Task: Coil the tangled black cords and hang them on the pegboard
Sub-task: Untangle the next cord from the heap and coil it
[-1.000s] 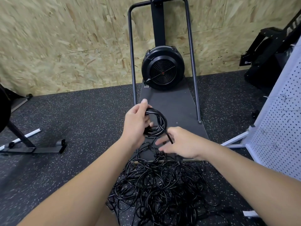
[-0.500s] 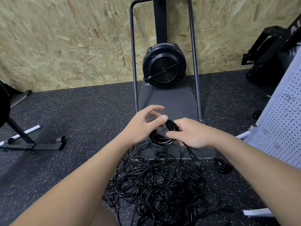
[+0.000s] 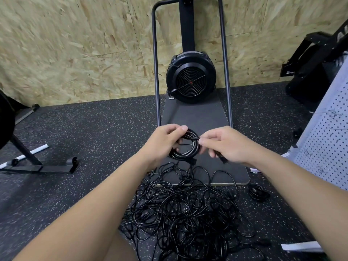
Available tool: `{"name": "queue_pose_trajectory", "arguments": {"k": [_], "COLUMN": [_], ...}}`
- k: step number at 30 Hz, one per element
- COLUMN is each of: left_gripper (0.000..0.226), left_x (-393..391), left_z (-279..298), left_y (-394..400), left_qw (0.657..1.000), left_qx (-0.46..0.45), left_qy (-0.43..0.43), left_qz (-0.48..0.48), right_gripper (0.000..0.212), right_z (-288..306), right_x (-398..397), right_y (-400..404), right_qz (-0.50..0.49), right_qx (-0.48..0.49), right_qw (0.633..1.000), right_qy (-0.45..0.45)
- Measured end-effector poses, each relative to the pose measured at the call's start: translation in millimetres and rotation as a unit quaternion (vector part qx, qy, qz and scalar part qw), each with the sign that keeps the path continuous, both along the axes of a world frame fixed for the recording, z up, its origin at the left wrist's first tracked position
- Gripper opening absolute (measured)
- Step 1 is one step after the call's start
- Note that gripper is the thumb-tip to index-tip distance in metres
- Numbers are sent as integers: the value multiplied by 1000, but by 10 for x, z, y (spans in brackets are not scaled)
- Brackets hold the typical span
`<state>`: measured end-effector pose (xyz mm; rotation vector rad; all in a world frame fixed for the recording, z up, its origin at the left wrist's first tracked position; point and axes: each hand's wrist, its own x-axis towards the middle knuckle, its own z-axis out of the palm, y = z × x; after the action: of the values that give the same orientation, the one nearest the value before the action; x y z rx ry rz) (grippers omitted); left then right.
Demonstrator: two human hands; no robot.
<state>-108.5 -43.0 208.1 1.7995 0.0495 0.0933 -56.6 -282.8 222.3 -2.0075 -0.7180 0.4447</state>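
Up front in the head view, both hands are on the coil [image 3: 185, 147], a round bundle of smooth black cord held above the grey mat [image 3: 195, 117]. Left hand [image 3: 162, 143] has its fingers curled over the coil's top-left edge, thumb side hidden behind it. Right hand [image 3: 225, 143] pinches a strand at the coil's top-right, and the plug end [image 3: 222, 159] pokes out under its palm. Below the hands, the pile [image 3: 180, 208] of thin glossy cords is a loopy mess on the speckled rubber floor [image 3: 94, 138], partly over the mat's rounded corner. A second small coil [image 3: 259, 193] sits on the floor near the white pegboard [image 3: 323, 147], which is dotted with holes. OSB wall [image 3: 75, 44] behind, rough and flaky.
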Motion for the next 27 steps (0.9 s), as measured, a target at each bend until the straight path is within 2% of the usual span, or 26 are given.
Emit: {"name": "queue_pose_trajectory", "arguments": {"k": [2, 3, 6, 9, 11, 13, 15, 18, 20, 23, 27], "left_gripper": [27, 26, 29, 29, 25, 24, 35, 27, 27, 27, 24], "left_x": [11, 9, 8, -13, -42, -66, -65, -49, -34, -29, -54], "left_z": [40, 56, 63, 20, 30, 67, 85, 84, 98, 131, 176], "left_y": [16, 13, -43, -123, -145, -145, -142, -176, -202, -210, -184], "left_qw": [997, 994, 987, 985, 986, 983, 979, 973, 968, 969, 983], "left_qx": [-77, -103, -144, -154, -159, -184, -201, -231, -249, -242, -173], "left_qy": [1, -1, -2, 1, -8, -7, -1, 14, 21, 13, -21], "left_qz": [22, 33, 69, 75, 48, 7, -18, -23, -30, -45, -52], "right_gripper": [24, 23, 23, 35, 41, 33, 18, 21, 25, 26, 24], "right_z": [16, 13, -75, -193, -236, -266, -292, -308, -271, -211, -203], "right_x": [27, 38, 73, 115, 114, 123, 113, 136, 138, 106, 22], "right_y": [-37, -56, -69, -76, -57, -31, 7, 66, 107, 200, 312], "right_qz": [3, 6, 25, 21, 4, -31, -60, -116, -152, -168, -189], "right_qx": [31, 17, -121, -199, -184, -120, -66, -8, 57, 140, 263], "right_qw": [999, 1000, 982, 960, 955, 967, 974, 962, 964, 971, 943], "right_qy": [7, -12, -144, -193, -231, -222, -207, -246, -210, -97, 73]}}
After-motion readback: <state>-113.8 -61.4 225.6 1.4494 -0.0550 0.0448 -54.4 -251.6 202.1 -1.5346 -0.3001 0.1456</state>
